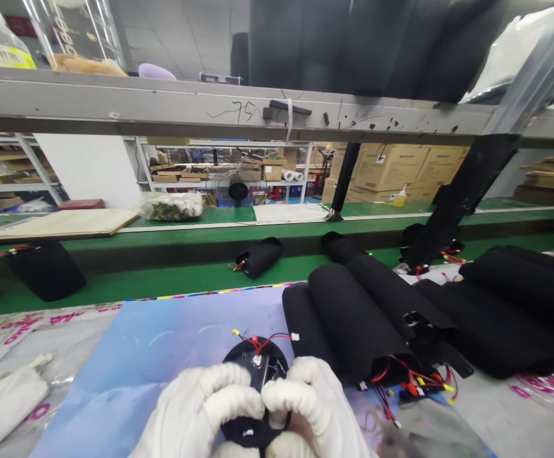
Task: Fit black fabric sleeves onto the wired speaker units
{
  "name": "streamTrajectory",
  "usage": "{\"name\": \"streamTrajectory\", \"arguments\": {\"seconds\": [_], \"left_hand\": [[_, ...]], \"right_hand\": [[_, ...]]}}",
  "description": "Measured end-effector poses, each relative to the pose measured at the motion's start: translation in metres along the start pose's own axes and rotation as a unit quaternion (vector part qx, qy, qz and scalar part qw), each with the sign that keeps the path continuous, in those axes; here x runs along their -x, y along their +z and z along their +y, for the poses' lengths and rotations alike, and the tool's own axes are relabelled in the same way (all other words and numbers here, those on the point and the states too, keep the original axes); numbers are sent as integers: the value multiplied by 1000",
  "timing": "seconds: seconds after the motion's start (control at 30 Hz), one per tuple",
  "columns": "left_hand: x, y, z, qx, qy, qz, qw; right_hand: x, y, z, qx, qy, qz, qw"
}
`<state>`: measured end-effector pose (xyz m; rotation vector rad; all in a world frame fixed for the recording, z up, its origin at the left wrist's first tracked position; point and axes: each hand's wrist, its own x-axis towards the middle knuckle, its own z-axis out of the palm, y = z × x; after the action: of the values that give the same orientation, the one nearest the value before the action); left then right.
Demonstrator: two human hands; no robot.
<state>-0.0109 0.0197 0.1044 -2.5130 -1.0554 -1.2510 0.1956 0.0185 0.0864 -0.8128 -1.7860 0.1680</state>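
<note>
"From the head camera, what are the hands doing?"

"Both wear white gloves. The left hand (195, 407) has its fingers bent, gripping the left side of a round black part (256, 375); the right hand (319, 404) grips it from the right, its fingers curled too."

"Where is that part, exactly?"

"Low in the middle, over the blue sheet (162, 356). I can't tell whether it touches the sheet; the gloves hide too much. Thin wires (271, 339) rise from its far side, one tipped with a yellow plug (235, 332), another with a white plug (295, 337)."

"And around them?"

"Just to the right, black rolls (353, 312) lie side by side, a tangle of red leads (398, 375) at their near end. Off to the left there's a loose white glove (9, 397). Beyond the sheet, a smaller black roll (259, 257) lies on the green surface (152, 273)."

"Farther back?"

"A black fan (237, 189) and stacked cardboard boxes (391, 166), under a grey shelf (162, 105)."
</note>
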Motion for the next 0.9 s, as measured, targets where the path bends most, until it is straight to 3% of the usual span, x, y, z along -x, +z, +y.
{"name": "streamTrajectory", "arguments": {"seconds": [0.1, 0.2, 0.3, 0.37, 0.5, 0.6, 0.67, 0.8, 0.9], "left_hand": [[8, 2, -19, 124, -39, -1, 991], [11, 0, -20, 251, -107, 12, 962], [12, -10, -16, 236, -138, 81, 958], [11, -16, -19, 176, -118, 101, 972], [7, -16, -30, 81, -30, 41, 995], [3, -11, -28, 45, 29, 5, 999], [0, -11, -21, 6, 67, -19, 998], [-11, -19, -8, -60, 149, -24, 987], [-22, -26, -5, -69, 159, -30, 984]], "right_hand": [[-9, 4, 9, 6, -91, 31, 995], [-20, 0, 9, 62, -171, 4, 983], [-29, -9, 1, 116, -179, -25, 977], [-32, -15, -4, 130, -186, -35, 973], [-34, -20, 2, 96, -189, -83, 974], [-38, -19, 17, 75, -87, -86, 990], [-43, -19, 22, 71, -58, -99, 991], [-51, -28, 13, 63, -120, -143, 980], [-53, -42, -3, 80, -97, -127, 984]]}}
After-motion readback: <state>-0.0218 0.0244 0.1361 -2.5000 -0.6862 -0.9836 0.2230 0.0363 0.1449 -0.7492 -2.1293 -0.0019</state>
